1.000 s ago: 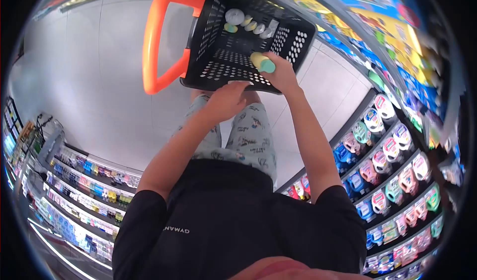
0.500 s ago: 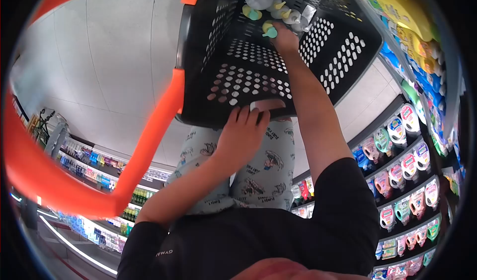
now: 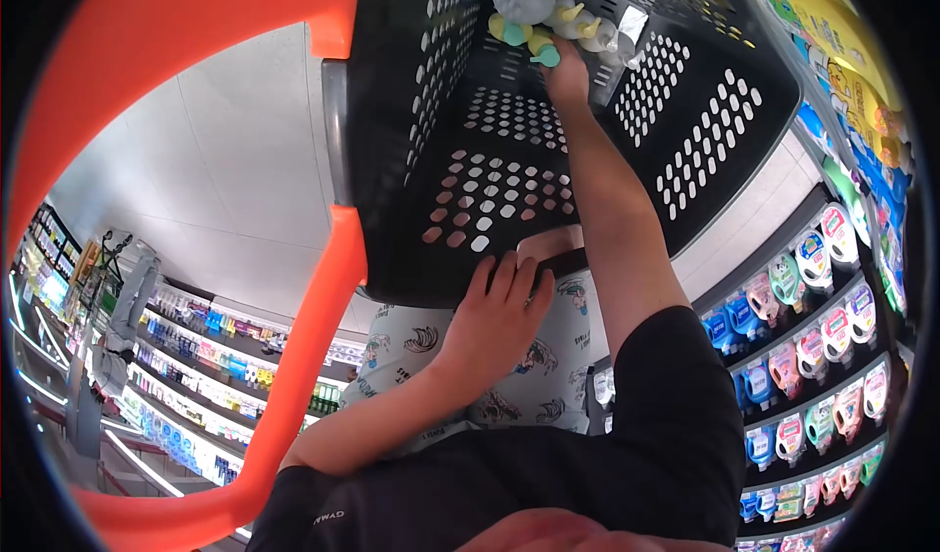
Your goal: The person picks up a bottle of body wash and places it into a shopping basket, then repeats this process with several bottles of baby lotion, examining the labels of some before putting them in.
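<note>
A black basket [image 3: 431, 276] with slotted walls stands in front of the person, its orange handle [image 3: 328, 278] arching out to the left and near. The right hand [image 3: 568, 74] reaches deep inside, against a yellow bottle with a mint-green top [image 3: 544, 55]; its fingers are partly hidden, so I cannot tell whether they grip it. That bottle is at the far end of the basket, just beside another green-topped bottle [image 3: 510, 32] on its left. Beyond them sits a round whitish item [image 3: 524, 0]; to the right are yellow-topped bottles [image 3: 587, 25] and a white packet [image 3: 633, 26].

The left hand [image 3: 494, 329] touches the basket's near rim, fingertips slightly spread over the edge; whether it is clamped there I cannot tell. Below it are patterned shorts [image 3: 416, 348]. Shelves of bottles [image 3: 813, 351] line the right side.
</note>
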`<action>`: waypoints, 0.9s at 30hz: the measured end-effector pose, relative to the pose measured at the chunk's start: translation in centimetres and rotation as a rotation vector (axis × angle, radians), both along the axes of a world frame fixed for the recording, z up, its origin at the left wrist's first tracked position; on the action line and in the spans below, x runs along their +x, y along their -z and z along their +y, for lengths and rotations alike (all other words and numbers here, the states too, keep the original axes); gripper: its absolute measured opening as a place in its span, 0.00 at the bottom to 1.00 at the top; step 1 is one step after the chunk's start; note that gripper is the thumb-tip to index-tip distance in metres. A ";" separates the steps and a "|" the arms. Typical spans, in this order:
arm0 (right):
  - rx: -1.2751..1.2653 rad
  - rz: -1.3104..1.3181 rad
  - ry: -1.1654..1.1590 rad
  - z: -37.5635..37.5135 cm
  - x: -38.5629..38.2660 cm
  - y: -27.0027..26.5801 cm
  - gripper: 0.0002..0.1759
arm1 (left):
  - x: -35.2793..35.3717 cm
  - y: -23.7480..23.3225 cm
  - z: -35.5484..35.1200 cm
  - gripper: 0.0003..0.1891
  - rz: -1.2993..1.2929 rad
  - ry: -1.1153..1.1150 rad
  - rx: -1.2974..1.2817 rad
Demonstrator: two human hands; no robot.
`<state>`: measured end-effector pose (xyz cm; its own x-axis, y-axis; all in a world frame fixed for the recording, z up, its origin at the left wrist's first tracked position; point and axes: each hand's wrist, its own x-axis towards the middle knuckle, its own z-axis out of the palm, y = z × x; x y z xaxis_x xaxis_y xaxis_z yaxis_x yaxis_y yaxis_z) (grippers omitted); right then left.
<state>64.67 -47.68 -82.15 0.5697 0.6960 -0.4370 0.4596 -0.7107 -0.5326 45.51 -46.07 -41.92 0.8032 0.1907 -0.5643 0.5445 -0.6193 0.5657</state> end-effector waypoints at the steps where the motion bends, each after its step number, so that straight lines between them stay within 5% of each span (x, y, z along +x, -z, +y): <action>1: 0.025 -0.014 0.008 -0.1 -0.2 0.2 0.30 | 0.0 0.0 0.1 0.25 0.002 0.003 0.011; 7: 0.030 -0.014 0.172 -0.8 0.0 -1.9 0.28 | -0.1 -1.3 -0.5 0.25 0.014 0.020 0.063; 13: -0.037 0.009 0.122 -3.3 0.4 -13.5 0.22 | 0.0 -7.5 -0.5 0.26 -0.041 -0.058 -0.092; 19: -0.197 -0.021 0.022 -9.7 1.9 -31.2 0.24 | -1.3 -19.1 1.5 0.27 -0.065 -0.080 -0.286; 22: -0.477 0.058 0.110 -11.0 3.3 -42.3 0.26 | -2.5 -26.4 5.0 0.26 -0.109 -0.112 -0.240; 27: -0.297 0.071 0.165 -16.3 5.5 -49.8 0.19 | -3.4 -37.6 11.0 0.25 -0.353 -0.226 -0.090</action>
